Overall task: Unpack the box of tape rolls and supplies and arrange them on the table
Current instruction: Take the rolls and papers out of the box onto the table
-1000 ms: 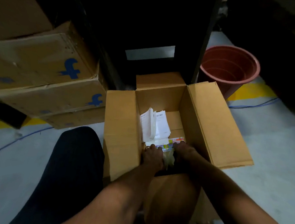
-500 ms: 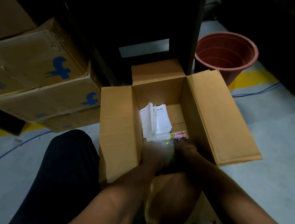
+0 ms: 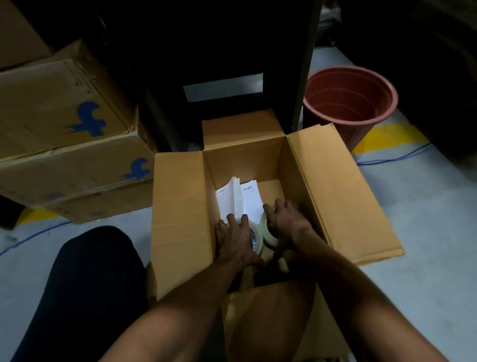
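Observation:
An open brown cardboard box (image 3: 179,219) stands on the floor in front of me with its flaps spread. Both hands reach inside. My left hand (image 3: 234,242) grips a pale tape roll (image 3: 256,236) near the box's left wall. My right hand (image 3: 285,221) closes over a second pale tape roll (image 3: 267,231) beside it. The two rolls touch each other. White printed papers (image 3: 237,199) lean against the inner left wall behind the rolls. The rest of the box's contents lie in shadow under my arms.
Stacked cardboard boxes with blue logos (image 3: 62,136) stand to the left. A red-brown plastic bucket (image 3: 351,101) sits behind the box at right, next to a dark rack post (image 3: 306,71). My dark-trousered knee (image 3: 92,292) is at lower left. A blue cable (image 3: 392,161) crosses the grey floor.
The colourful packet under my fingers is no longer seen; each hand now holds a tape roll, raised a little in the box. The camera has tilted slightly.

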### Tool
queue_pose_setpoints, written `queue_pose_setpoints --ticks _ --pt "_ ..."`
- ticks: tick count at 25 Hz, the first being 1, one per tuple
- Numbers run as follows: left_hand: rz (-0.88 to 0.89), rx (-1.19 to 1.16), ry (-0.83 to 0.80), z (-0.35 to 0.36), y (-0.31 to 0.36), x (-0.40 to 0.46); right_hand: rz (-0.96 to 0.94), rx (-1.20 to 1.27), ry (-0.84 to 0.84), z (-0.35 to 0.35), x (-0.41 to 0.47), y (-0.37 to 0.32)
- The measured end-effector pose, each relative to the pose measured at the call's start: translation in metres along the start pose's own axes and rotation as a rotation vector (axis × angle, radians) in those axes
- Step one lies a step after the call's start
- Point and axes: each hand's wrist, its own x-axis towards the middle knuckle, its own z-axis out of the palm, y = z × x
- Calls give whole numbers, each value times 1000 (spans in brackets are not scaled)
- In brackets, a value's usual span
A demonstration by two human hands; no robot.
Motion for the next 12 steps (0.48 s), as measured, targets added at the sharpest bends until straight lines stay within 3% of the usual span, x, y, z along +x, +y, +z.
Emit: queue_pose_setpoints --ticks 9,12 --pt "29 55 51 -89 0 -13 -64 113 110 -76 -32 25" --pt "1 -21 49 -137 9 -44 -65 170 104 -121 -73 31"
